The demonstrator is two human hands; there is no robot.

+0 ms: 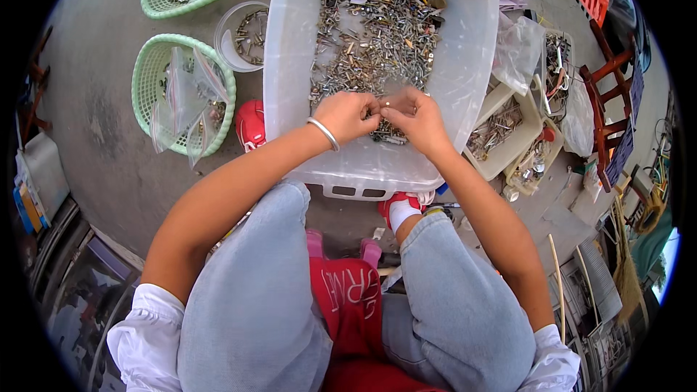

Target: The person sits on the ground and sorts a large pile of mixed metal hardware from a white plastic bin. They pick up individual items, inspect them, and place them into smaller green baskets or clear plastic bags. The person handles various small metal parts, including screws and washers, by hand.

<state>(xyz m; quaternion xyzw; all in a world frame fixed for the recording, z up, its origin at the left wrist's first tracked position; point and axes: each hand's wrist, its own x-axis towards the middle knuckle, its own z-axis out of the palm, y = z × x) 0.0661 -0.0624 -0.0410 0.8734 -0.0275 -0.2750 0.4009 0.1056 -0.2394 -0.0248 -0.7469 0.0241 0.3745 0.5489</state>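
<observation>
Both my hands meet above the near part of a large translucent plastic bin (463, 54), whose floor is strewn with mixed screws and small metal hardware (375, 43). My left hand (349, 115), with a silver bangle at the wrist, has its thumb and fingers pinched together. Fingertips of my right hand (416, 118) almost touch it. A small brass-coloured piece (387, 104) shows between the hands; its kind is too small to tell, and which hand grips it is unclear. A whitish blur hangs just above my right fingers.
Left of the bin are a green basket of bolts and washers (158, 5), a round plastic tub of screws (223, 38) and a green basket with zip bags (140, 87). At right lie a tray of long screws (490, 166), plastic bags (517, 54) and a wooden chair (601, 114).
</observation>
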